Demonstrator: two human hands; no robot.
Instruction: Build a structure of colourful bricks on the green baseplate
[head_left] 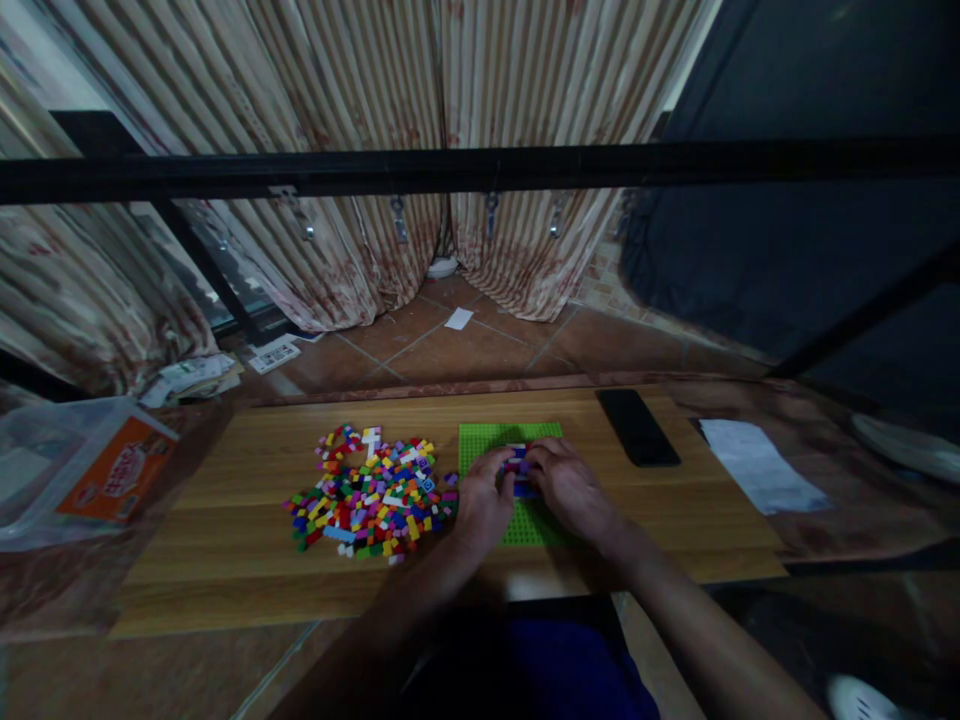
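Note:
A green studded baseplate (541,530) lies on the wooden table board in front of me. Small purple, blue and white toy bricks (517,466) are stacked on its middle. My left hand (486,498) is closed at the left side of these bricks, thumb and fingers bent against them. From the right, my right hand (568,482) pinches at the same bricks with curled fingers. The fingers partly hide the bricks, so single pieces are hard to make out. Left of the baseplate spreads a heap of loose toy bricks (375,495) in many colours.
A black phone (638,427) lies at the table's (247,540) right end. Beyond it is a white paper sheet (757,465). A clear plastic tub (71,470) with an orange label stands at the left. A dark metal bar (420,172) crosses in front of curtains.

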